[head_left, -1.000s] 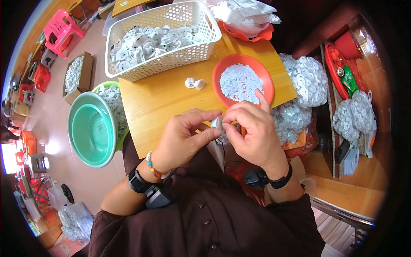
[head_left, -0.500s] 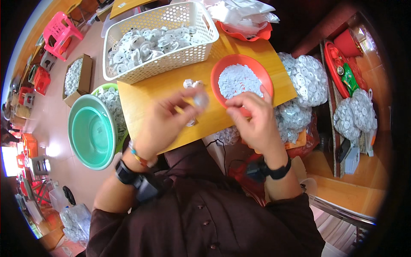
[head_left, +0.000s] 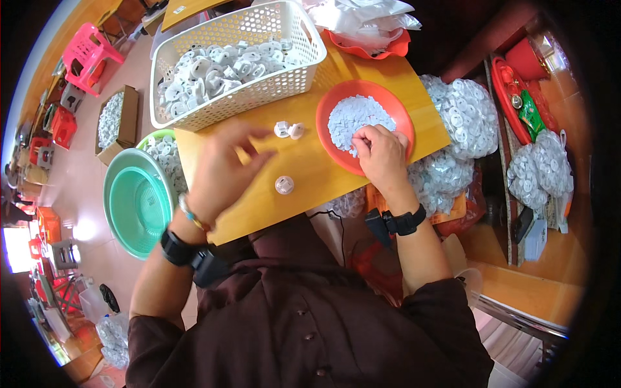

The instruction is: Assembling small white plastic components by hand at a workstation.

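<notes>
My left hand (head_left: 229,165) is over the left part of the wooden table, slightly blurred, fingers apart and nothing visible in them. Small round white plastic parts lie to its right: one white part (head_left: 284,185) near the front edge, and a pair, a blocky part (head_left: 281,129) and a round part (head_left: 296,131), farther back. My right hand (head_left: 385,155) reaches into an orange-red bowl (head_left: 328,152) of small pale flat pieces (head_left: 356,116). Its fingers are pinched together at the pieces; what they hold is hidden.
A white perforated basket (head_left: 252,87) heaped with white parts stands on the table (head_left: 259,207) at the back. Green basins (head_left: 139,207) sit by its left side, near a cardboard box (head_left: 128,119). Clear bags of parts (head_left: 469,119) lie to the right.
My left hand has moved left, and the round white part it held is out of its fingers. My right hand has gone from the bowl's rim into the pale pieces.
</notes>
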### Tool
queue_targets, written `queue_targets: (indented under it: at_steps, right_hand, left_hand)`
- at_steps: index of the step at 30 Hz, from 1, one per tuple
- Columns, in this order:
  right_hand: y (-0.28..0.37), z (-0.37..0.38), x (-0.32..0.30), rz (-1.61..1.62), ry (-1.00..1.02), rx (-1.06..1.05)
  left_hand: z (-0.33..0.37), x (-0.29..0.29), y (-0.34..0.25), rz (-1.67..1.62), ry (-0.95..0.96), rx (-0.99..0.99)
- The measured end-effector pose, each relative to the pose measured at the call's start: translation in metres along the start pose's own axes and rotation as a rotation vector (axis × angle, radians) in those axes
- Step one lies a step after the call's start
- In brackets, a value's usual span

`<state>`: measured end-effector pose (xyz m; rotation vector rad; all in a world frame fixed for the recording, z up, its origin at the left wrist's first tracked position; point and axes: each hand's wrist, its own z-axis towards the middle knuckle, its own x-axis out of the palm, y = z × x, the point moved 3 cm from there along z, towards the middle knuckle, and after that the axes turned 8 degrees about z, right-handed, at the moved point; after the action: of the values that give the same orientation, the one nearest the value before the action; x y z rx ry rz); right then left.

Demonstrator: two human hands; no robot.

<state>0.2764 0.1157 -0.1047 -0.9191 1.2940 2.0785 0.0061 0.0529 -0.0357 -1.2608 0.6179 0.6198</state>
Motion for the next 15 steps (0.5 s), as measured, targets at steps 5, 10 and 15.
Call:
queue_targets:
  at_steps: [5, 10, 15]
  right_hand:
    - [-0.007, 0.002, -0.002, 0.110, -0.095, 0.013]
    - [-0.011, 0.000, -0.002, 0.171, -0.036, 0.088]
    - [-0.009, -0.002, -0.008, 0.339, -0.091, 0.095]
  left_hand:
    - [-0.040, 0.047, -0.009, 0.199, 0.089, -0.020]
    - [-0.047, 0.064, 0.007, 0.183, 0.105, -0.032]
    - [-0.047, 0.058, 0.005, -0.090, 0.087, -0.145]
